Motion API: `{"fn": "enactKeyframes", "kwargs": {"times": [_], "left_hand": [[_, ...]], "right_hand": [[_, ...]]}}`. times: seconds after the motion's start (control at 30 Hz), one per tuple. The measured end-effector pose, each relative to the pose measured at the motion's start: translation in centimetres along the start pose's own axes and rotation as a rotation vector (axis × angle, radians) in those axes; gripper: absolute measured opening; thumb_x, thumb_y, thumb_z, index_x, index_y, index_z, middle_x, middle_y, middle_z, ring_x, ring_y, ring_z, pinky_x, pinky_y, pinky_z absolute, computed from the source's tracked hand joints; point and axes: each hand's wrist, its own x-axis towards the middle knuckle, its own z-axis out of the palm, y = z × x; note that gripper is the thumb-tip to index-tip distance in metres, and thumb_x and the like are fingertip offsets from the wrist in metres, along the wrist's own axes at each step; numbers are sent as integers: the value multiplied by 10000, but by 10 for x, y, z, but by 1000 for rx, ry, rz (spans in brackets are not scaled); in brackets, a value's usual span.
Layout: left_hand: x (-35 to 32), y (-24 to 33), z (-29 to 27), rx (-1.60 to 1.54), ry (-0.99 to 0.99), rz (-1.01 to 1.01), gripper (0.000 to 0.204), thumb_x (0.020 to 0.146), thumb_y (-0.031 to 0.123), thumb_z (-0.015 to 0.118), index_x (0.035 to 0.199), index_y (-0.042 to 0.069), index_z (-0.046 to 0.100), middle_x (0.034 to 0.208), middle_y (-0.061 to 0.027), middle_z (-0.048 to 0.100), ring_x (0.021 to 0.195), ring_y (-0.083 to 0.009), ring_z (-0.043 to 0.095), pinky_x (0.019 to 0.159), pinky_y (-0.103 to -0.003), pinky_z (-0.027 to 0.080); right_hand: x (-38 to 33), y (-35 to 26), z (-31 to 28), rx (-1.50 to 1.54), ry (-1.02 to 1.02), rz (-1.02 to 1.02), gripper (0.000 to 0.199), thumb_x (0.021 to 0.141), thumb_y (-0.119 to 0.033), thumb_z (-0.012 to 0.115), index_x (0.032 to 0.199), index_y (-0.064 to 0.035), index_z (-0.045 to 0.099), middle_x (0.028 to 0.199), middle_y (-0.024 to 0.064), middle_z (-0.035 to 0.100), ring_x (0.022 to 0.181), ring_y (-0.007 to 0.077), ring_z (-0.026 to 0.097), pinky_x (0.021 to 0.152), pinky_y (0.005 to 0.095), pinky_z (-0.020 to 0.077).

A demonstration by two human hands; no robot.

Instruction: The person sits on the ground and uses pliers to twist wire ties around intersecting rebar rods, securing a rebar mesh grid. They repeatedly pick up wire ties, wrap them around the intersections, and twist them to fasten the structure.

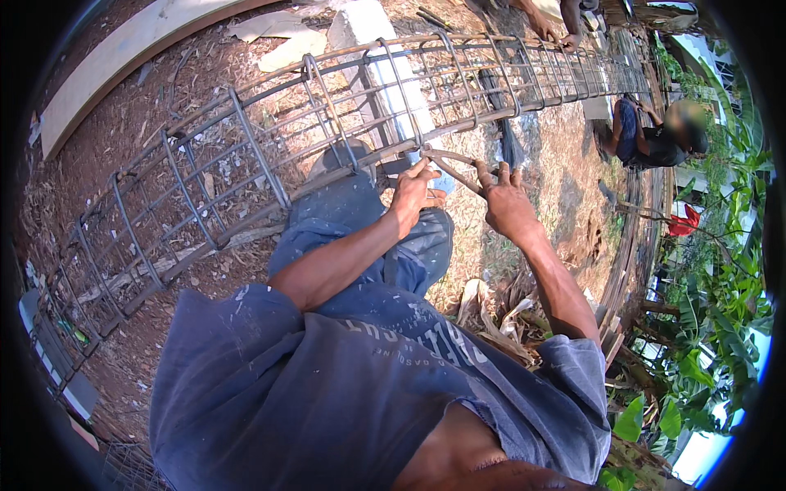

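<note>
A long rebar cage (344,106), made of bars with square stirrups, stretches across in front of me. My right hand (509,203) grips the handles of rusty pincers (458,168). Their jaws meet the near lower bar of the cage at a stirrup corner. Just left of the jaws, my left hand (412,196) is closed, its fingertips up against the bar. Whatever is pinched there, perhaps thin wire, is too small to make out. Below the cage my knees show in worn blue trousers (352,200).
A white block-like beam (385,65) lies under the cage. At the far left is a long wooden board (106,78). Another person's hands (561,37) touch the cage's far side; a second person (659,135) crouches at the right. Dry leaves and plants surround the ground.
</note>
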Motion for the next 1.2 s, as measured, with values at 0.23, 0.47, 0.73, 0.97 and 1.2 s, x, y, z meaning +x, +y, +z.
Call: {"fn": "enactKeyframes", "kwargs": {"times": [0.23, 0.47, 0.73, 0.97, 1.2], "left_hand": [[2, -6, 0, -46, 65, 59, 608, 931, 295, 590, 1413, -10, 382, 1197, -150, 552, 769, -242, 636, 626, -351, 565], [-1, 9, 18, -232, -214, -254, 440, 898, 378, 640, 1114, 5, 550, 999, -128, 588, 946, -263, 601, 680, -397, 544], [43, -17, 63, 58, 597, -247, 308, 930, 315, 558, 897, 12, 598, 709, -99, 577, 609, -224, 572, 537, -387, 475], [46, -63, 31, 817, 804, 257, 313, 876, 263, 580, 1012, -12, 644, 867, -275, 660, 834, -440, 644, 758, -497, 501], [65, -91, -26, 992, 619, 431, 433, 832, 322, 645, 1002, -74, 600, 832, -286, 650, 808, -473, 625, 761, -508, 491]], "right_hand": [[6, -10, -24, 77, -188, -8, 471, 919, -135, 534, 1373, -103, 416, 1026, 193, 626, 867, 332, 639, 718, 424, 517], [-15, -27, 95, 2377, -691, 115, 401, 947, -366, 570, 1133, -11, 558, 874, 59, 645, 696, 194, 624, 594, 331, 484], [-21, -22, 56, 1200, -224, -20, 746, 712, -209, 793, 1300, 91, 445, 1191, 218, 596, 1071, 279, 597, 894, 327, 468], [8, -125, 195, 1210, 109, 206, 348, 795, -81, 643, 1118, 34, 587, 963, 196, 678, 902, 246, 663, 757, 353, 507], [29, -146, 211, 1458, 450, 160, 345, 820, -152, 640, 1130, -7, 598, 928, 191, 681, 843, 328, 668, 729, 375, 509]]}}
